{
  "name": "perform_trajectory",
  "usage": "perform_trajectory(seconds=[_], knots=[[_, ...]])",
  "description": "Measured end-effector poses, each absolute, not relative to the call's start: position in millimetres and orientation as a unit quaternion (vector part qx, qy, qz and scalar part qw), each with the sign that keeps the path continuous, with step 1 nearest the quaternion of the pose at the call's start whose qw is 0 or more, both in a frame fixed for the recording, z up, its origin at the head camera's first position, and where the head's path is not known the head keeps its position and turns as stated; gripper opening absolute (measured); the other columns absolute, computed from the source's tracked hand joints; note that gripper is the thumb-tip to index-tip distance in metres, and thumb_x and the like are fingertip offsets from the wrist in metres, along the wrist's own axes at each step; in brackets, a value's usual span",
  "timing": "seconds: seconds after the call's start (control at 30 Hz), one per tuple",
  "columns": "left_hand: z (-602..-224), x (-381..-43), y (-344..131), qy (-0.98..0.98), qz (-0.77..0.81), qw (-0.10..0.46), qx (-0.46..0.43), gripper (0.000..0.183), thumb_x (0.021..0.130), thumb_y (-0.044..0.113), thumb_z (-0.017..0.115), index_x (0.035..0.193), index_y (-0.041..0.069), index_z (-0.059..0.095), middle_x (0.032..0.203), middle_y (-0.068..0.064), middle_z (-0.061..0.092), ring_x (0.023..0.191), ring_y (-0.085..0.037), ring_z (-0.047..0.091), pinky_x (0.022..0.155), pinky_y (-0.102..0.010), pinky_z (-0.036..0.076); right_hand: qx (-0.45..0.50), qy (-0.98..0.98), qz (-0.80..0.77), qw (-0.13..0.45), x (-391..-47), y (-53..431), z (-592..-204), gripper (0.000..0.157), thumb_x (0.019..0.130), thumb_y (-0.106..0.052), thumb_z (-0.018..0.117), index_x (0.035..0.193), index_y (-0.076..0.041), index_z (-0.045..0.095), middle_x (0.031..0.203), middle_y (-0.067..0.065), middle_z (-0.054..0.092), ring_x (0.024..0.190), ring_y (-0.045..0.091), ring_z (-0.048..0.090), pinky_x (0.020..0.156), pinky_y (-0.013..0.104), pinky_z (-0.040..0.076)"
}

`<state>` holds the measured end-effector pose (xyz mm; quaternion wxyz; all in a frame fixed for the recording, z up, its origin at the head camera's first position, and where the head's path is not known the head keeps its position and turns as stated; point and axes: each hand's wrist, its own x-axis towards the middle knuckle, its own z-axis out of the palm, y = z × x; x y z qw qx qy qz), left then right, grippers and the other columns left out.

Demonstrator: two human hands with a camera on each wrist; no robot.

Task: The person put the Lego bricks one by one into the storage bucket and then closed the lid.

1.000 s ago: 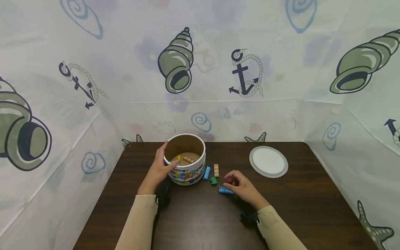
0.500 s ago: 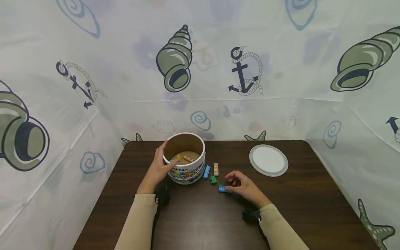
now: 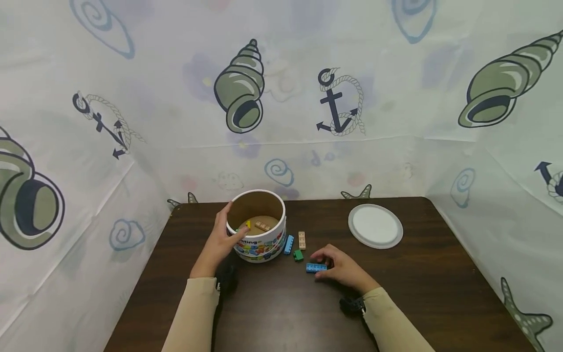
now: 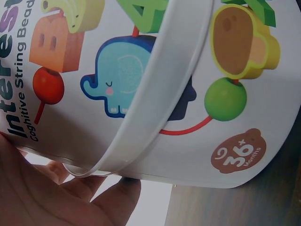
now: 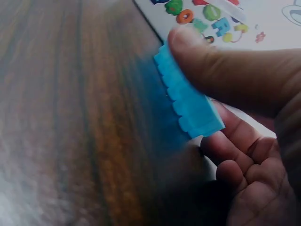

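A white round bucket (image 3: 259, 248) with printed toy pictures stands tilted slightly toward me on the table. My left hand (image 3: 218, 242) grips its left rim, thumb hooked at the near edge; the left wrist view shows the bucket's wall and white handle (image 4: 164, 75) close up. Inside lie a tan brick (image 3: 263, 226) and a small yellow piece (image 3: 248, 224). To the right, my right hand (image 3: 345, 269) pinches a blue building brick (image 3: 313, 268) between thumb and fingers. In the right wrist view that brick (image 5: 190, 103) shows its studs, with the thumb across its side.
Between bucket and right hand lie another blue brick (image 3: 288, 244), a tan brick (image 3: 301, 240) and a small green brick (image 3: 298, 255). A white round lid (image 3: 376, 226) lies flat at the back right of the dark wooden table (image 3: 422, 283). Patterned cloth (image 3: 299, 166) surrounds the table's back and sides.
My right hand has closed its thumb and fingers round the near blue brick, which has turned slightly. The left hand keeps its grip on the bucket. The head view has shifted a little.
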<state>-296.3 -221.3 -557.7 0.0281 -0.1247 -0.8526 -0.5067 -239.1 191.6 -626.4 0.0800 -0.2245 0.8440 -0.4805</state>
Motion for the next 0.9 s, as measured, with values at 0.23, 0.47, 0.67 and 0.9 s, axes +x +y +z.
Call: perform_trajectory(seconds=[0.23,0.47,0.67,0.9], knots=[[-556.0,-292.9,-222.7,-0.850,-0.511,0.030,-0.123,0.105,0.098,0.050,0.079,0.176,0.031,0.012,0.176,-0.016,0.020,0.154,-0.051,0.038,0.121,-0.076,0.036,-0.203,0.840,-0.499,0.067,-238.5,191.8,-625.8,0.029,0.099,-0.030,0.083,0.127,-0.029,0.078,0.107,0.000,0.066,0.095,0.016,0.060,0.081,0.027,0.052],[-556.0,-294.2,-222.6,-0.851,-0.508,0.036,-0.129,0.104,0.099,0.050,0.079,0.176,0.031,0.011,0.176,-0.016,0.020,0.154,-0.049,0.039,0.120,-0.076,0.037,-0.188,0.805,-0.559,0.072,-242.2,201.7,-627.0,0.030,0.104,-0.024,0.077,0.133,-0.017,0.075,0.117,0.007,0.065,0.104,0.017,0.061,0.088,0.024,0.055],[-556.5,-297.0,-222.0,-0.849,-0.509,0.043,-0.133,0.103,0.099,0.049,0.079,0.176,0.032,0.012,0.176,-0.015,0.021,0.153,-0.048,0.039,0.120,-0.076,0.036,-0.154,0.741,-0.646,0.100,-244.6,204.8,-625.9,0.034,0.105,-0.018,0.074,0.132,-0.003,0.059,0.115,0.009,0.061,0.098,0.015,0.063,0.084,0.025,0.057],[-558.2,-295.5,-223.7,-0.849,-0.510,0.036,-0.133,0.103,0.100,0.047,0.078,0.176,0.028,0.012,0.176,-0.018,0.019,0.153,-0.053,0.037,0.120,-0.077,0.036,-0.142,0.704,-0.691,0.079,-242.7,205.7,-631.5,0.051,0.107,-0.013,0.070,0.150,0.002,0.047,0.111,0.007,0.061,0.095,0.014,0.066,0.087,0.029,0.061]])
